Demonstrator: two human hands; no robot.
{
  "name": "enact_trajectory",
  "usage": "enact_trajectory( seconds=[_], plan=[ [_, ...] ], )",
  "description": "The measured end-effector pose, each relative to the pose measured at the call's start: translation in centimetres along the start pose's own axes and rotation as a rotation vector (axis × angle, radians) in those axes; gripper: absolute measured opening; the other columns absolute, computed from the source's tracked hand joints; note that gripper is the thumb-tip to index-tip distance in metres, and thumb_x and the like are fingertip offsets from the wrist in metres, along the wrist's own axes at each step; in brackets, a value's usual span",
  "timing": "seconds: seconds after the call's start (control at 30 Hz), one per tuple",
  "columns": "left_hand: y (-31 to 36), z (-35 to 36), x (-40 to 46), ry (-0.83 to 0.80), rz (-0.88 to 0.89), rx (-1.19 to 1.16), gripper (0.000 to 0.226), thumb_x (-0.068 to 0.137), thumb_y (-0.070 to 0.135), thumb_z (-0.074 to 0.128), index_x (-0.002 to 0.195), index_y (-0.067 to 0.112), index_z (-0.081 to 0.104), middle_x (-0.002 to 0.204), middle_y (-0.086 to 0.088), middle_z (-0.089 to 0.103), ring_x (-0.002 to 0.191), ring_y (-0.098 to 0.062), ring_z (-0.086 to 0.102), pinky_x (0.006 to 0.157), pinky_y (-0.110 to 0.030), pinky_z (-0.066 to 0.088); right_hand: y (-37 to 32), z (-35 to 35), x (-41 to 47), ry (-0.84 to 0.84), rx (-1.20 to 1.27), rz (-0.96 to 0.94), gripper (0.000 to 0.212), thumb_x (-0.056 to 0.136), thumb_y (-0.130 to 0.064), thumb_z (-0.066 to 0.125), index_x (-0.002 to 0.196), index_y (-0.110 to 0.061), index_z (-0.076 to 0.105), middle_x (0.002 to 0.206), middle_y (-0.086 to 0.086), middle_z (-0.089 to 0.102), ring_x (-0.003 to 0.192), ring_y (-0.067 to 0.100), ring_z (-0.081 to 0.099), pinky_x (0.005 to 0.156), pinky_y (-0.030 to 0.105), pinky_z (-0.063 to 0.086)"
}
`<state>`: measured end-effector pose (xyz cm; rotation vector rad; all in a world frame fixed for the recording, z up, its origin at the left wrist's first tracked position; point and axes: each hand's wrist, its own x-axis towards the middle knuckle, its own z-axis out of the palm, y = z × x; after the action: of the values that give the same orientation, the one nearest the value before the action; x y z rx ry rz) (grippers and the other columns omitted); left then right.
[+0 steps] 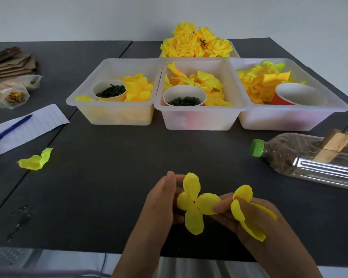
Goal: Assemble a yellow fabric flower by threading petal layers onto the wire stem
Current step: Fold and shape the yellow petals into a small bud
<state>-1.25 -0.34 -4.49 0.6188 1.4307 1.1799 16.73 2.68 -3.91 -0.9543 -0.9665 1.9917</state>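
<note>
While I watch through the head camera, my left hand (161, 203) and right hand (247, 215) pinch a four-petal layer (195, 203) between them, near the table's (109, 177) front edge; the right also grips a second petal layer (243, 209) in curled fingers.

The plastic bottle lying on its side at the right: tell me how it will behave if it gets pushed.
The plastic bottle would probably roll, since it lies on its side on the flat table. The wooden block resting against it may check that. The dark grainy fill likely makes it heavier toward the green cap.
</note>
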Motion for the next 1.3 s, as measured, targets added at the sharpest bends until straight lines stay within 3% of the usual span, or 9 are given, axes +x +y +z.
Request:
enact_trajectory(
  seconds=[0.07,0.13,0.23,0.4,0.6,0.73,0.83,0.9,1.3],
  plan=[
    [-0.1,0.0,-0.4,-0.044,0.074,0.08,0.045,0.069,0.061,0.043,0.079,0.026,0.07,0.088,-0.004,0.071,0.084,-0.019,0.068,0.079,-0.039,0.058,0.0,-0.2,0.0,-0.037,-0.048,-0.016,0.03,0.074,-0.024,0.063,0.068,0.003,0.075,0.091,0.02,0.072,0.098,0.039,0.068,0.074,0.031,0.059],
    [-0.2,-0.1,-1.2,-0.128,0.212,0.166,0.034,0.079,0.058,0.055,0.072,0.029,0.071,0.073,0.001,0.067,0.066,-0.004,0.062,0.063,-0.018,0.053,0.0,-0.2,0.0,-0.065,-0.088,0.011,0.046,0.064,-0.043,0.083,0.07,0.002,0.076,0.092,0.02,0.072,0.094,0.035,0.07,0.076,0.03,0.058],
    [-0.2,-0.2,-1.7,-0.135,0.266,0.186,0.035,0.071,0.063,0.056,0.06,0.031,0.065,0.058,0.011,0.055,0.053,0.003,0.048,0.052,-0.008,0.041,0.2,-0.3,0.0,-0.072,-0.171,0.021,0.055,0.056,-0.053,0.081,0.073,-0.001,0.077,0.095,0.017,0.073,0.097,0.033,0.069,0.082,0.032,0.057],
    [-0.6,0.4,-1.4,-0.008,0.265,0.19,0.041,0.068,0.06,0.051,0.054,0.022,0.053,0.051,0.01,0.045,0.049,0.001,0.041,0.05,-0.007,0.038,-0.2,-0.4,-0.2,-0.077,-0.383,-0.03,0.068,0.04,-0.082,0.072,0.069,-0.021,0.079,0.092,0.0,0.075,0.094,0.019,0.07,0.081,0.028,0.055],
    [-0.9,0.1,-1.1,0.026,0.239,0.311,0.048,0.059,0.07,0.047,0.061,0.024,0.06,0.057,0.008,0.054,0.057,-0.004,0.05,0.064,-0.024,0.047,0.0,-1.3,-0.4,-0.045,-0.461,-0.078,0.055,0.07,-0.069,0.063,0.081,-0.018,0.079,0.1,0.004,0.074,0.1,0.024,0.068,0.097,0.051,0.049],
    [-1.2,-0.2,-1.1,0.057,0.257,0.395,0.054,0.06,0.073,0.047,0.066,0.021,0.061,0.065,-0.005,0.062,0.06,-0.007,0.054,0.064,-0.027,0.048,-0.2,-1.2,-0.5,0.005,-0.562,-0.097,0.06,0.041,-0.09,0.061,0.068,-0.039,0.077,0.083,-0.016,0.074,0.082,0.0,0.068,0.066,0.013,0.052],
    [-0.7,-0.5,-1.1,-0.045,0.222,0.275,0.043,0.063,0.068,0.052,0.057,0.027,0.064,0.059,0.005,0.061,0.056,0.0,0.054,0.057,-0.013,0.045,-0.1,-1.3,-0.4,-0.013,-0.564,-0.082,0.033,0.077,-0.062,0.06,0.073,-0.035,0.078,0.09,-0.008,0.075,0.089,0.012,0.069,0.082,0.034,0.055],
    [-0.6,-0.7,-1.2,-0.123,0.169,0.166,0.036,0.065,0.062,0.056,0.056,0.029,0.066,0.058,0.008,0.06,0.055,0.0,0.055,0.056,-0.011,0.046,0.0,-1.4,-0.4,-0.024,-0.575,-0.069,0.03,0.08,-0.044,0.052,0.073,-0.031,0.079,0.093,-0.006,0.075,0.091,0.016,0.068,0.09,0.044,0.051],
    [-0.7,0.0,-1.2,-0.156,0.009,-0.226,0.025,0.059,0.046,0.069,0.051,0.025,0.059,0.06,0.002,0.051,0.058,-0.01,0.048,0.07,-0.03,0.044,0.2,-1.3,-0.3,0.02,-0.512,-0.081,0.036,0.076,-0.049,0.055,0.078,-0.022,0.079,0.098,0.004,0.074,0.1,0.028,0.066,0.099,0.06,0.043]
  ],
)
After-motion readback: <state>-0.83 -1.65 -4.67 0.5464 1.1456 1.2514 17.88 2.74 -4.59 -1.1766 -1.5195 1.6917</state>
